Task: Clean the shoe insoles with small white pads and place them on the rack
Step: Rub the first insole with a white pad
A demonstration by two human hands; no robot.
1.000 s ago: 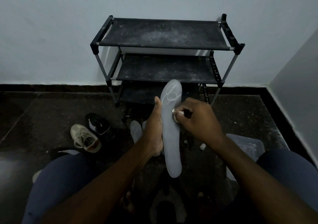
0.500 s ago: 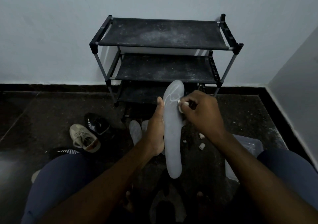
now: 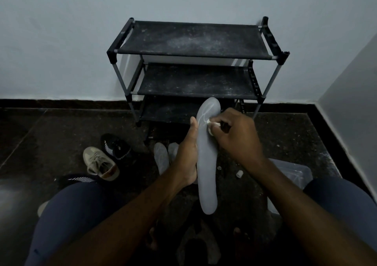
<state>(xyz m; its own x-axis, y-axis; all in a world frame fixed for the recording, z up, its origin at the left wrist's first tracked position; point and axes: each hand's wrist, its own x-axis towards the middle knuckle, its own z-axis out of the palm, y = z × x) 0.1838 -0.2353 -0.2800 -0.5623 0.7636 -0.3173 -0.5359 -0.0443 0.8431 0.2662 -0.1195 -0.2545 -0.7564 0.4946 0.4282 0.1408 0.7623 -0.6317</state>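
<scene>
Left part of the dark floor: a beige lace-up sneaker (image 3: 100, 163), with a black knit sneaker (image 3: 115, 146) just beside it. Nearer the middle two more grey insoles (image 3: 161, 158) lie flat, in front of the black three-shelf fabric rack (image 3: 193, 41).

Left hand (image 3: 186, 157): grips the long grey foam insole (image 3: 206, 167) at its left edge, about mid-length. The thumb is straight up along that edge; the other fingers are hidden behind it. The insole is held upright in the air, toe end up, before the rack's lowest shelf and off the floor.

Handling, our judgement: light, thin and flexible — likely to bend under rubbing unless backed from behind. We would hold it mid-length and support the zone being rubbed. The surface looks matte, not slippery.

Right hand (image 3: 236, 137): fingers curled, thumb and fingertips pinching a small white pad (image 3: 212, 125) — pressed to the insole's right edge near the toe end. Pale streaks show there.

Further right on the floor: a loose small white piece (image 3: 239, 173), then a clear plastic container (image 3: 293, 171) beside the right knee.
</scene>
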